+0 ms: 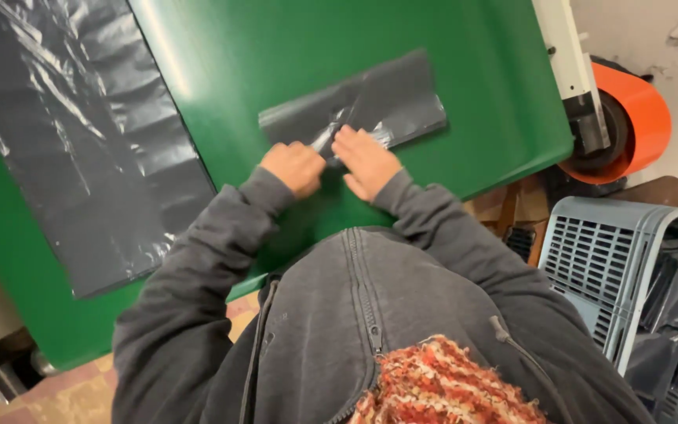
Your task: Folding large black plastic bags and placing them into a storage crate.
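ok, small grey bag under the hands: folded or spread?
Folded. The small grey bag is a compact strip with creases; left hand and right hand press its near edge on the green table.

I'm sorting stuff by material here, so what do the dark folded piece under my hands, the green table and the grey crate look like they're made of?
The folded dark piece looks like thin plastic film: glossy, creased, crinkled where the left hand and right hand press it. The green table seems a smooth painted or laminated board with soft sheen; which one is unclear. The grey crate looks like moulded rigid plastic, matte, with slotted walls.
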